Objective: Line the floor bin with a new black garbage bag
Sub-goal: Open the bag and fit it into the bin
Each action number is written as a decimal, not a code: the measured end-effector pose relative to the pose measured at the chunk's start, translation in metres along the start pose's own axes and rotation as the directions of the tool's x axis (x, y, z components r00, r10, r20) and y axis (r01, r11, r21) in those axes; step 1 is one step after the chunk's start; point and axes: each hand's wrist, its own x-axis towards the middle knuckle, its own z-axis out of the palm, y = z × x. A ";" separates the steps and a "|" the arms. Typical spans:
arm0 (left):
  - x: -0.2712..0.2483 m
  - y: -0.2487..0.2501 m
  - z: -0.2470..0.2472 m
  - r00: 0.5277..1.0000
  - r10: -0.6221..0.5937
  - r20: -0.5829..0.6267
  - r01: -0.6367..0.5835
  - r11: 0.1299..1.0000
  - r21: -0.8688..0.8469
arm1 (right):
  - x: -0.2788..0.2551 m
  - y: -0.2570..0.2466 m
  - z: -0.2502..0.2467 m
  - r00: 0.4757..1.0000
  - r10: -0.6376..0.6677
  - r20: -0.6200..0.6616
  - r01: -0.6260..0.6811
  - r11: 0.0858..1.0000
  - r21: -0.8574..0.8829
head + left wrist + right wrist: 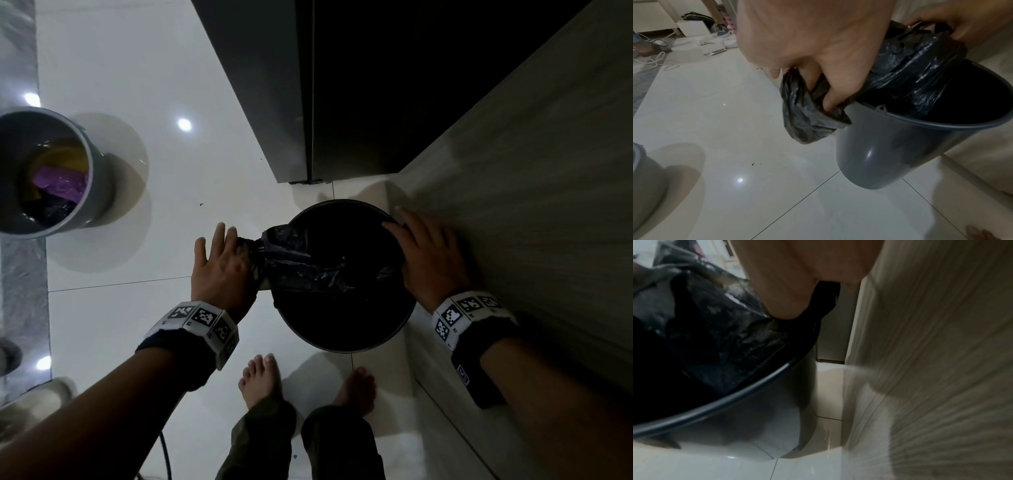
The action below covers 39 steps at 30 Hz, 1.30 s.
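The left hand (pixel 818 48) is gripping the black garbage bag (pixel 809 120) over the left rim of the floor bin (pixel 890 146), fingers curled into the plastic; the right hand (pixel 428 260) is pinching the bag at the right rim

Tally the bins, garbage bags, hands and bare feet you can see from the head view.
Bins: 2, the floor bin and the grey bin
Black garbage bag: 1
Hands: 2, left hand, right hand
Bare feet: 2, and
Total: 7
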 end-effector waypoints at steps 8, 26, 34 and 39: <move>0.013 0.003 0.000 0.995 -0.044 0.092 0.065 0.971 -0.231 | 0.001 -0.001 0.005 0.995 0.049 -0.084 -0.050 0.999 -0.004; 0.018 -0.019 -0.027 0.997 -0.002 -0.073 -0.004 0.996 -0.086 | -0.013 0.003 -0.024 0.951 0.259 -0.170 -0.148 0.862 0.484; 0.035 0.013 -0.046 0.974 -0.220 0.048 0.205 0.781 -0.589 | 0.006 -0.003 -0.028 0.937 0.350 0.003 -0.327 0.873 0.363; 0.050 0.014 -0.042 0.955 -0.284 0.089 0.277 0.735 -0.619 | 0.024 -0.005 -0.031 0.871 0.448 0.202 -0.490 0.761 0.425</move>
